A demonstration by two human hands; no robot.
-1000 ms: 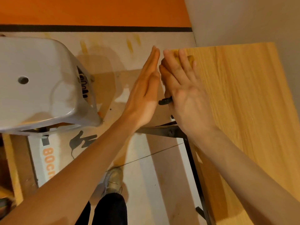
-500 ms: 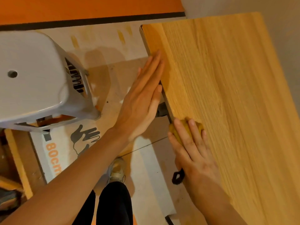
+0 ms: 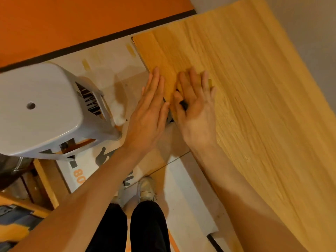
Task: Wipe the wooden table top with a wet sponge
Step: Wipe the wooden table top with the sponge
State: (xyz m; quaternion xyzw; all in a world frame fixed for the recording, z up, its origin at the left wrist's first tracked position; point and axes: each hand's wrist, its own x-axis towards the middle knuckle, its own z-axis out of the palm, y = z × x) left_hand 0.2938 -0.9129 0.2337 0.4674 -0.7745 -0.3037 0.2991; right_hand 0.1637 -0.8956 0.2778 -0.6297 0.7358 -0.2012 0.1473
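Note:
The wooden table top (image 3: 254,99) fills the right of the head view, its light grain running away from me. My right hand (image 3: 195,108) lies flat with straight fingers on a yellow sponge (image 3: 210,82), pressing it onto the wood near the table's left edge; only a sliver of sponge shows past the fingertips. A small black loop (image 3: 183,104) shows by the thumb. My left hand (image 3: 151,110) is held flat and straight against the table's left edge, fingertips just reaching the top, holding nothing.
A grey plastic stool (image 3: 41,110) stands on the floor to the left. Cardboard sheets (image 3: 112,73) cover the floor below an orange wall (image 3: 72,20). My legs and a shoe (image 3: 145,188) are at the bottom. Wooden frames and clutter sit at lower left.
My right hand slid the sponge toward me along the left edge, then away again to beside the left hand. The left hand stayed at the table edge.

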